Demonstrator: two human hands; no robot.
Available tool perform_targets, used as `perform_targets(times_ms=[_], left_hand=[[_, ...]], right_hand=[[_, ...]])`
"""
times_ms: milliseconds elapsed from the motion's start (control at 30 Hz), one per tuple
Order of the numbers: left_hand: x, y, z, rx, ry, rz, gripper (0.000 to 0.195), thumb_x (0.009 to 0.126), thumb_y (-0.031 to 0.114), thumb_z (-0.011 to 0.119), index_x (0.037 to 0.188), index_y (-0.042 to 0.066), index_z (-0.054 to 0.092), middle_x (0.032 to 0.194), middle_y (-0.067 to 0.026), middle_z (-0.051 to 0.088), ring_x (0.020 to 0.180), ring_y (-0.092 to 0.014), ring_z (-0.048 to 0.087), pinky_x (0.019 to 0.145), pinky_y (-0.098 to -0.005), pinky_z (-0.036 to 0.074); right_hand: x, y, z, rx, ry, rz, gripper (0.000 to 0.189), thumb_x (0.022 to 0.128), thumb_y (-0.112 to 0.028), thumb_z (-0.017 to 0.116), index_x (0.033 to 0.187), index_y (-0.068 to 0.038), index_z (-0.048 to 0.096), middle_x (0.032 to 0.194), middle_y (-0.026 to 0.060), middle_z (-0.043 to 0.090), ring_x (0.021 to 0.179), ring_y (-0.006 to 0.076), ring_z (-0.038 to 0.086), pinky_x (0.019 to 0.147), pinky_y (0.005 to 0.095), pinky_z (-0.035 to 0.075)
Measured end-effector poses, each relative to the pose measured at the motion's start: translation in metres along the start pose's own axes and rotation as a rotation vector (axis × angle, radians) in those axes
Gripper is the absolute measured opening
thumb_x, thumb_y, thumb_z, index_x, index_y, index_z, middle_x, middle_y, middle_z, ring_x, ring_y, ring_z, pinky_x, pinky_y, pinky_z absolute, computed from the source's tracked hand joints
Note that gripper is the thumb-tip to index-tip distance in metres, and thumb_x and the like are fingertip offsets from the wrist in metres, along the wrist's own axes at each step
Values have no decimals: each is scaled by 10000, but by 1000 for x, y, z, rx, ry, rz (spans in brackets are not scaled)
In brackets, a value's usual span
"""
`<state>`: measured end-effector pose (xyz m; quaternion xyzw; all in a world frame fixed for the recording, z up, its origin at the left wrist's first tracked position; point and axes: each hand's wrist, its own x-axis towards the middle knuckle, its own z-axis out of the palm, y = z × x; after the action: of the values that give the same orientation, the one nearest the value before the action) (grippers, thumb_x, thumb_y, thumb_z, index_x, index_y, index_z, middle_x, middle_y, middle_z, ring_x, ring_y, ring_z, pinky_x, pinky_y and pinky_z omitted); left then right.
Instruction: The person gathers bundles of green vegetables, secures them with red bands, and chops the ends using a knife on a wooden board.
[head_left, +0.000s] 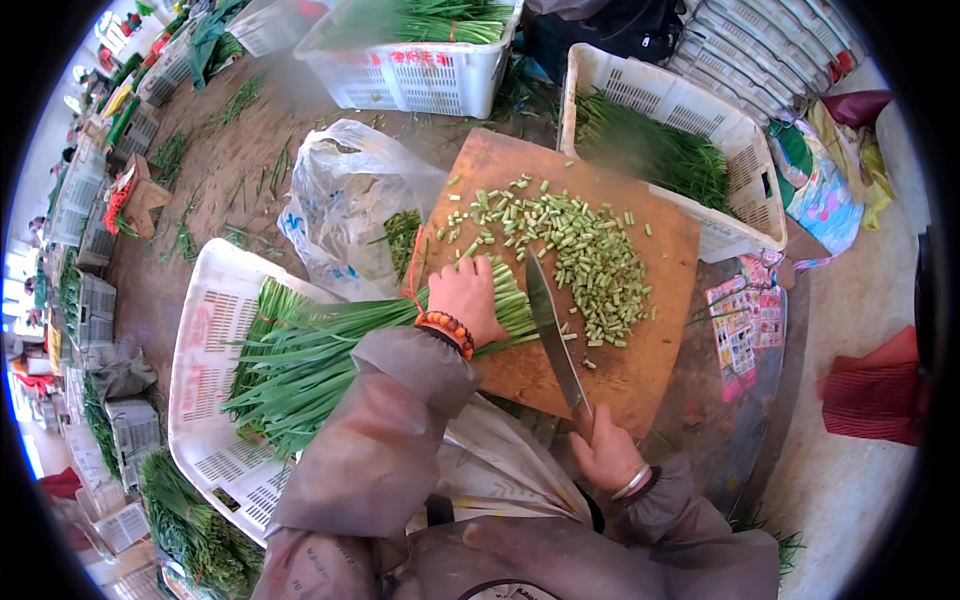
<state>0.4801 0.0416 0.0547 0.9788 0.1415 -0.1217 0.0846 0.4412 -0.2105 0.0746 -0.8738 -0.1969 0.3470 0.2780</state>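
Observation:
My left hand (465, 296) presses down on a thick bunch of green garlic chives (330, 345), whose pale cut ends lie on a wooden cutting board (517, 382). The long leaves trail left over a white plastic crate. In my right hand (613, 454) is the wooden handle of a knife (553, 337); its long blade lies just right of the cut ends, pointing away from me. Short chopped stem pieces (592, 262) are spread over the middle and far part of the board. A red tie hangs by my left wrist.
White crates of greens stand at the left (214, 300), the back (420, 79) and the back right (757, 217). A clear plastic bag (330, 202) with chopped greens is left of the board. Printed sheets (731, 337) lie to its right.

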Motion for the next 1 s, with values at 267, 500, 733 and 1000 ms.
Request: perform_targets(times_ms=[267, 500, 733, 1000], left_hand=[[-4, 2, -2, 14, 0, 34, 744, 461, 400, 749, 990, 1, 410, 920, -148, 512, 868, -309, 526, 734, -383, 439], [-24, -5, -4, -153, 229, 110, 798, 484, 353, 739, 1102, -13, 391, 973, -176, 498, 919, -333, 492, 799, -390, 402], [-124, -62, -66, -515, 490, 233, 776, 479, 206, 746, 1130, 3, 375, 1034, -173, 471, 970, -335, 462, 840, -382, 372], [-271, -24, -100, -254, 223, 556, 843, 601, 226, 653, 1315, 52, 239, 1345, -136, 267, 1240, -308, 261, 981, -527, 150]], right_hand=[[100, -10, 34, -2, 152, -119, 239, 769, -109, 456, 936, -13, 315, 677, 271, 536, 665, 448, 520, 587, 522, 399], [95, 18, 8, -50, 163, 29, 319, 763, -216, 490, 980, -57, 318, 768, 283, 554, 762, 453, 526, 668, 518, 401], [50, -25, 0, 609, -390, -44, 386, 828, -331, 496, 1037, -7, 475, 869, 103, 589, 797, 270, 563, 686, 387, 458], [70, -143, 121, 1175, -1405, -275, 609, 847, -489, 391, 1237, -23, 353, 1200, 138, 449, 1099, 243, 441, 923, 363, 350]])
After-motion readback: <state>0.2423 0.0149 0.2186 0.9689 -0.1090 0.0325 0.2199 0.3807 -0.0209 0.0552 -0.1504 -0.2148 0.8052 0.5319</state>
